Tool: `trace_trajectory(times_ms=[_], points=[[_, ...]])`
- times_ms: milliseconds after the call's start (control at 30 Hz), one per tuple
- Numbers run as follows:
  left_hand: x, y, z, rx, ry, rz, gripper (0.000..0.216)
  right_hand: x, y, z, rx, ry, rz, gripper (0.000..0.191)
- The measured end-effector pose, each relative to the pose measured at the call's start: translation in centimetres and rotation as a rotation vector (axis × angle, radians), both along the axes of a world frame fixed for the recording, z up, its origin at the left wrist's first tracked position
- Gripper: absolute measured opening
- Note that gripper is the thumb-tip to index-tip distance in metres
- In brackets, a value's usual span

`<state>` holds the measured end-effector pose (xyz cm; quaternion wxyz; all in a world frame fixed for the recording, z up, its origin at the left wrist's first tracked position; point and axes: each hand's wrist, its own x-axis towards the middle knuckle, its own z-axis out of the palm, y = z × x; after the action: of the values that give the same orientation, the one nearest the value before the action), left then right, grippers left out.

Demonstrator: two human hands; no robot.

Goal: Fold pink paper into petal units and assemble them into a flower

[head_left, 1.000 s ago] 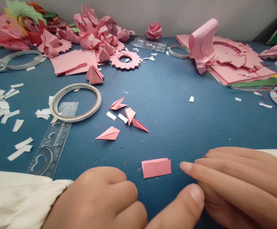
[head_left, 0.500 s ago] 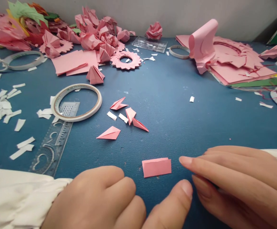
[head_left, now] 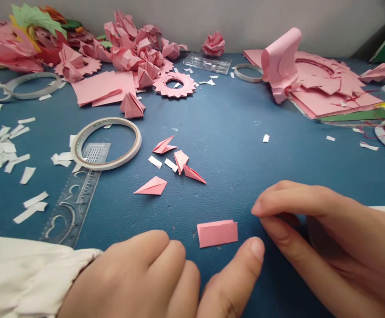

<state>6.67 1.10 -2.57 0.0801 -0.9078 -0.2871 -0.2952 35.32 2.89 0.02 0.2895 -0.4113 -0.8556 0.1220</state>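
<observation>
Right grip [head_left: 340, 232] is now arching, index and thumb closing, seemingly empty; left grip [head_left: 136, 274] is curling, contents can't tell. Folded pink paper [head_left: 217, 234] is lying unmoved at left's two o'clock, going unworked.

Folded slip [head_left: 217, 234] matt ppr, ruler [head_left: 80, 198] smooth plas.

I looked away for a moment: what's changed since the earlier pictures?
The right hand has arched its fingers upward; the left hand has shifted its thumb slightly forward and leftward. Nothing was visibly grasped or released; the folded pink paper rectangle stayed put on the blue tabletop.
</observation>
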Motion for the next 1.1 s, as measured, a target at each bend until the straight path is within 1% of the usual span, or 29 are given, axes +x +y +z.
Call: trace_trajectory(times_ms=[67,133,200,300,333,367,400,433,467,500,533,633,733,833,900,967,1033,1100], points=[[0.2,0.2,0.0,0.011,0.031,-0.018,0.040,-0.1,0.0,0.5,-0.029,-0.001,0.048,0.015],[0.2,0.2,0.1,0.006,0.059,-0.010,0.042,-0.1,0.2,0.9,-0.045,0.000,0.068,0.016],[0.2,0.4,0.4,-0.011,0.055,0.015,0.042,-0.1,0.5,0.9,-0.071,-0.003,0.095,0.018],[-0.2,1.3,1.3,-0.010,-0.030,0.059,0.032,-0.3,0.5,-0.2,-0.078,0.031,0.102,0.018],[-0.3,1.7,1.6,0.004,-0.026,0.031,0.030,-0.4,0.3,-0.7,-0.053,0.053,0.081,0.018],[-0.5,2.1,1.9,0.019,-0.004,-0.078,0.026,-0.5,0.1,-1.2,-0.022,0.072,0.049,0.017],[-0.6,2.4,2.1,-0.012,0.017,-0.113,0.020,-0.6,-0.1,-1.7,0.007,0.073,0.015,0.017],[-0.7,2.6,2.2,-0.012,0.015,-0.101,0.014,-0.7,-0.4,-2.0,0.030,0.051,-0.014,0.016],[-0.7,2.7,2.3,-0.021,0.027,-0.085,0.011,-0.7,-0.7,-2.3,0.042,0.009,-0.032,0.016],[-0.5,2.8,2.2,-0.030,0.032,-0.058,0.012,-0.6,-1.0,-2.4,0.050,-0.039,-0.046,0.017],[-0.3,2.8,2.2,-0.034,0.034,-0.037,0.017,-0.5,-1.3,-2.4,0.057,-0.084,-0.056,0.021],[0.7,2.8,1.9,-0.050,0.032,-0.023,0.032,0.0,-1.9,-2.3,0.086,-0.146,-0.051,0.035],[1.2,2.7,1.6,-0.072,0.035,-0.024,0.033,0.3,-2.0,-2.1,0.101,-0.149,-0.037,0.039],[0.8,2.0,1.1,-0.071,0.031,-0.011,0.020,0.1,-1.6,-2.1,0.107,-0.152,-0.021,0.035],[0.5,1.4,0.8,-0.042,-0.013,0.014,0.010,-0.2,-1.2,-2.1,0.114,-0.134,0.001,0.026],[0.4,1.1,0.5,-0.018,-0.071,0.022,0.019,-0.4,-0.7,-2.1,0.124,-0.077,0.038,0.017],[0.5,1.1,0.5,-0.016,-0.096,-0.001,0.026,-0.6,-0.5,-2.2,0.125,-0.018,0.084,0.020],[0.6,1.3,0.6,-0.022,-0.085,-0.020,0.027,-0.7,-0.4,-2.4,0.118,0.008,0.121,0.028]])
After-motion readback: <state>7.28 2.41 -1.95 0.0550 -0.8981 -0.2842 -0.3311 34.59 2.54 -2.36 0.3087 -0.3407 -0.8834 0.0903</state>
